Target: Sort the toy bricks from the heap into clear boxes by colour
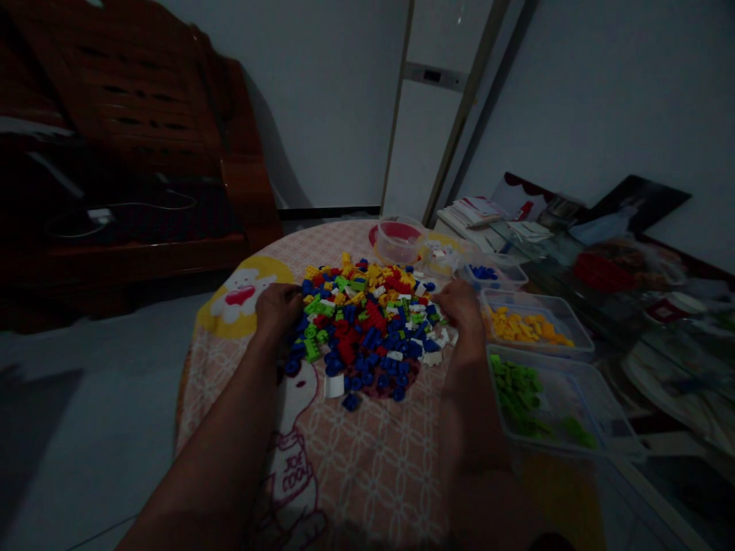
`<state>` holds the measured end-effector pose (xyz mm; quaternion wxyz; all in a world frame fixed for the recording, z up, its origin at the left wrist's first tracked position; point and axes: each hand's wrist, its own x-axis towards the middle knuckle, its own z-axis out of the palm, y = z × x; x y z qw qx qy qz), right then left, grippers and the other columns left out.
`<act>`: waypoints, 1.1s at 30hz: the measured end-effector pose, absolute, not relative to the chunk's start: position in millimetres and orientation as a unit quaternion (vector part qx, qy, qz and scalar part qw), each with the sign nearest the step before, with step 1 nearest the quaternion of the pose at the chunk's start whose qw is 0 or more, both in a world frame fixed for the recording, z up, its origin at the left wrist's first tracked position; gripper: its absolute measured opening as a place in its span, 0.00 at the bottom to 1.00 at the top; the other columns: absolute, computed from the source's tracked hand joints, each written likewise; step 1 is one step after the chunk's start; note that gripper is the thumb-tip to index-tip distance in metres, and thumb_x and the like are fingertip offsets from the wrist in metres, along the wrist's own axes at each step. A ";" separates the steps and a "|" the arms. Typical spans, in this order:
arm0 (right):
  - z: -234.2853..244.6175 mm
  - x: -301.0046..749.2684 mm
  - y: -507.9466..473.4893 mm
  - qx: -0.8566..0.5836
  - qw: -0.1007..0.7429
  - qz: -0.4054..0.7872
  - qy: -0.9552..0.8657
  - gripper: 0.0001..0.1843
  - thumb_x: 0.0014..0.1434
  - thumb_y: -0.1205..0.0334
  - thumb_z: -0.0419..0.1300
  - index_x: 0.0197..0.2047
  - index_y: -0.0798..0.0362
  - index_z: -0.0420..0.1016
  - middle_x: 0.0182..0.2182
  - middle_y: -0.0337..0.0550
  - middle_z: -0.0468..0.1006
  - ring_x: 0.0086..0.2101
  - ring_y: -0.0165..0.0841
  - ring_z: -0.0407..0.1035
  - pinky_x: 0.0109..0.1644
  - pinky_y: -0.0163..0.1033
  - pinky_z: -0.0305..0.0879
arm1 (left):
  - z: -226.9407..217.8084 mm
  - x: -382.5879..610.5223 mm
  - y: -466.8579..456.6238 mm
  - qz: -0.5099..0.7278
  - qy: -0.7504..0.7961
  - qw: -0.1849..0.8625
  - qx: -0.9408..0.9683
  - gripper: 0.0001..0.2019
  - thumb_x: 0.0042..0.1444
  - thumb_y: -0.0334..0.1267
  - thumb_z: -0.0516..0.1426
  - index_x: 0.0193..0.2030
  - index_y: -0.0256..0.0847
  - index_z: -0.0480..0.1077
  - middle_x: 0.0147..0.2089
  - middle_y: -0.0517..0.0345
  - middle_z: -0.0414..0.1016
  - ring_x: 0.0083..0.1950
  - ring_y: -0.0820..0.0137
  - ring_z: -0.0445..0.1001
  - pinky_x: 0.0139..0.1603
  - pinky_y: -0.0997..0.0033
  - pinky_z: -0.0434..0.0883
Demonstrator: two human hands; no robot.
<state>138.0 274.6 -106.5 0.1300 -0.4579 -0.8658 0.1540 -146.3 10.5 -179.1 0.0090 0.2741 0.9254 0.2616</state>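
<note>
A heap of small plastic bricks (367, 321) in red, blue, yellow, green and white lies on a round table with a pink checked cloth (367, 467). My left hand (279, 306) rests on the heap's left edge, fingers curled down among the bricks; what they hold, if anything, is hidden. My right hand (459, 302) sits at the heap's right edge, fingers bent into the bricks, its contents also hidden.
Clear plastic trays stand to the right: one with green bricks (534, 398), one with yellow bricks (528, 325), one with blue bricks (488, 273). A round red-rimmed tub (399, 239) stands behind the heap. A dark wooden bench (126, 153) is at the left; a cluttered glass surface (632, 291) at the right.
</note>
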 end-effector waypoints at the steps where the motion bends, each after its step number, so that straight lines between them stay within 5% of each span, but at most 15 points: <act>1: -104.8 138.7 273.7 -0.466 0.105 0.154 -0.865 0.09 0.60 0.61 0.74 0.30 0.56 0.84 0.21 0.49 0.80 0.27 0.39 0.78 0.35 0.37 0.70 | -179.3 -146.5 10.6 0.262 0.925 0.007 0.276 0.24 0.64 0.41 0.56 0.59 0.39 0.87 0.59 0.42 0.87 0.60 0.49 0.83 0.57 0.58 0.77; 6: -105.3 138.2 266.8 -0.472 0.026 0.242 -0.847 0.14 0.62 0.58 0.74 0.28 0.55 0.82 0.18 0.42 0.77 0.22 0.32 0.73 0.30 0.34 0.64 | -180.9 -147.3 10.6 0.260 0.925 0.009 0.277 0.24 0.64 0.41 0.56 0.60 0.37 0.86 0.61 0.39 0.86 0.63 0.46 0.82 0.60 0.55 0.78; 15: -104.1 137.5 265.3 -0.502 0.111 0.379 -0.769 0.18 0.65 0.75 0.60 0.23 0.54 0.74 0.14 0.38 0.73 0.15 0.27 0.67 0.24 0.30 0.63 | -191.2 -154.9 10.2 0.274 0.921 -0.009 0.277 0.23 0.61 0.41 0.58 0.57 0.41 0.88 0.57 0.43 0.88 0.60 0.47 0.83 0.58 0.55 0.79; 22: -98.9 138.5 261.1 -0.494 0.117 0.410 -0.758 0.17 0.65 0.76 0.64 0.25 0.54 0.73 0.15 0.35 0.73 0.16 0.26 0.68 0.23 0.28 0.64 | -188.7 -153.4 11.0 0.272 0.921 -0.003 0.279 0.23 0.62 0.42 0.57 0.57 0.40 0.87 0.57 0.41 0.88 0.60 0.46 0.83 0.58 0.54 0.78; 28: -100.2 137.3 259.3 -0.471 0.078 0.429 -0.767 0.14 0.54 0.82 0.68 0.28 0.54 0.75 0.13 0.31 0.72 0.15 0.26 0.67 0.21 0.27 0.61 | -184.6 -151.5 10.2 0.265 0.923 0.005 0.280 0.25 0.63 0.42 0.56 0.59 0.38 0.87 0.60 0.40 0.87 0.62 0.45 0.83 0.61 0.53 0.78; 33: -106.6 134.3 265.8 -0.486 0.181 0.407 -0.752 0.07 0.57 0.76 0.66 0.34 0.55 0.82 0.16 0.31 0.73 0.18 0.27 0.70 0.24 0.27 0.66 | -181.5 -149.0 10.9 0.265 0.926 0.012 0.267 0.24 0.62 0.42 0.57 0.58 0.41 0.87 0.57 0.43 0.88 0.60 0.47 0.83 0.59 0.55 0.78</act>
